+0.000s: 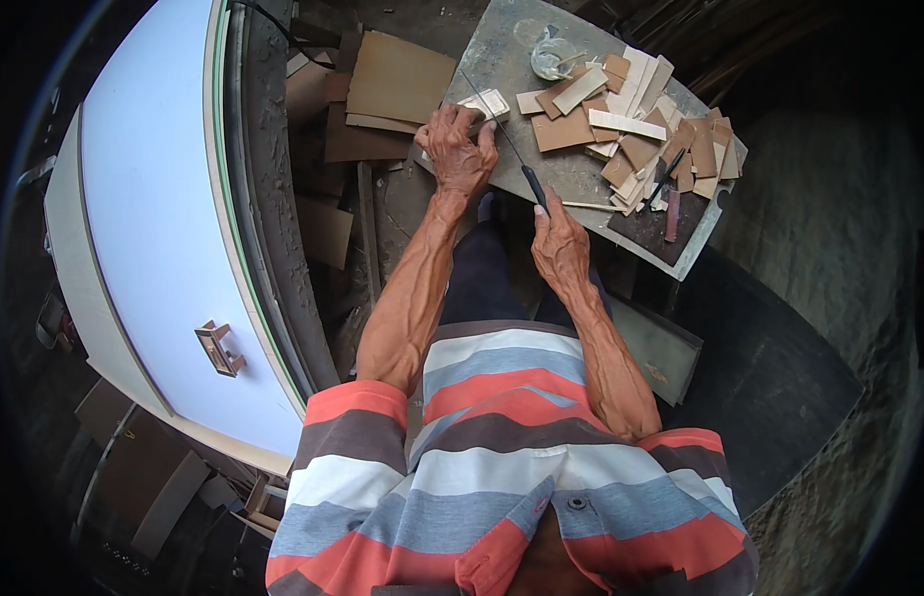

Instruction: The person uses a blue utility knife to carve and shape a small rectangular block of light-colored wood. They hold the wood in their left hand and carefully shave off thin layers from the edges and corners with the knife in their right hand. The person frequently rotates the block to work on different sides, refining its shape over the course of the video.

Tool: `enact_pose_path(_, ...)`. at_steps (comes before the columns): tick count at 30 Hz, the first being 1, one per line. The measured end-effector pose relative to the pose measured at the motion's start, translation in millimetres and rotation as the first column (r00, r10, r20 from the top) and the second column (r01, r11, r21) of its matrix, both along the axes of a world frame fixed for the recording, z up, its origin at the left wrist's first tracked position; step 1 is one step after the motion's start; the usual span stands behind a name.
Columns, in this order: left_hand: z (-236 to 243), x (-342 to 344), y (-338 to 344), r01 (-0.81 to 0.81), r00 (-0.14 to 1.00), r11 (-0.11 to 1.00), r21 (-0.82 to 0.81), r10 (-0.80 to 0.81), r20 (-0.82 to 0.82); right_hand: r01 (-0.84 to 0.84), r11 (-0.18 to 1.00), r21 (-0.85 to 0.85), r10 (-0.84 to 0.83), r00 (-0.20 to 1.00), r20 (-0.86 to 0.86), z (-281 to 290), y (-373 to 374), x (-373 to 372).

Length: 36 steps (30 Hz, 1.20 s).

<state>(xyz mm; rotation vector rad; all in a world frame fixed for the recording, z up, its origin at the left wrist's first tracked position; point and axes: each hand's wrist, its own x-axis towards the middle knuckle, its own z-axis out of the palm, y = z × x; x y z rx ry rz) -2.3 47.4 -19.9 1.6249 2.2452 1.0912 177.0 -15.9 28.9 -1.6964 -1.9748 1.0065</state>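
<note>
The right hand (559, 236) grips a thin-bladed tool (534, 186), its blade across a pale block (489, 103) at twelve o'clock; whether the left hand (460, 152) clasps or merely presses the block, I cannot tell. Loose wooden pieces (629, 127) lie heaped toward half past one, perhaps already cut; the block looks unfinished.

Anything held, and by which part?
The right hand holds a thin tool by its black handle. The left hand is on a pale wooden block; gripping or pressing, can't tell.
</note>
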Motion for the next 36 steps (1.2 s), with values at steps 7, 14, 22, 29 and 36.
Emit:
enact_pose_path(7,-11.0,0.2,0.6,0.024,1.000,0.997,0.077,-0.024,-0.009,-0.032,0.994,-0.100,0.046,0.988,0.144,7.6,16.2,-15.8)
enact_pose_path(14,-13.9,-1.3,3.1,0.037,0.998,0.994,0.105,-0.033,-0.047,-0.077,0.990,-0.121,0.100,0.975,0.197,14.2,13.0,2.5)
enact_pose_path(22,-10.9,-0.8,2.6,0.087,0.996,0.989,0.118,-0.084,-0.034,-0.174,0.978,-0.113,0.198,0.946,0.258,3.3,61.8,-34.6)
enact_pose_path(29,-15.5,-4.8,-1.4,0.109,0.994,0.987,0.117,-0.108,-0.016,-0.097,0.995,-0.023,0.099,0.982,0.158,-0.6,25.3,-7.5)
enact_pose_path(36,-13.2,-5.0,1.9,0.115,0.993,0.987,0.112,-0.113,-0.020,-0.139,0.986,-0.093,0.157,0.959,0.236,0.0,57.2,-35.6)
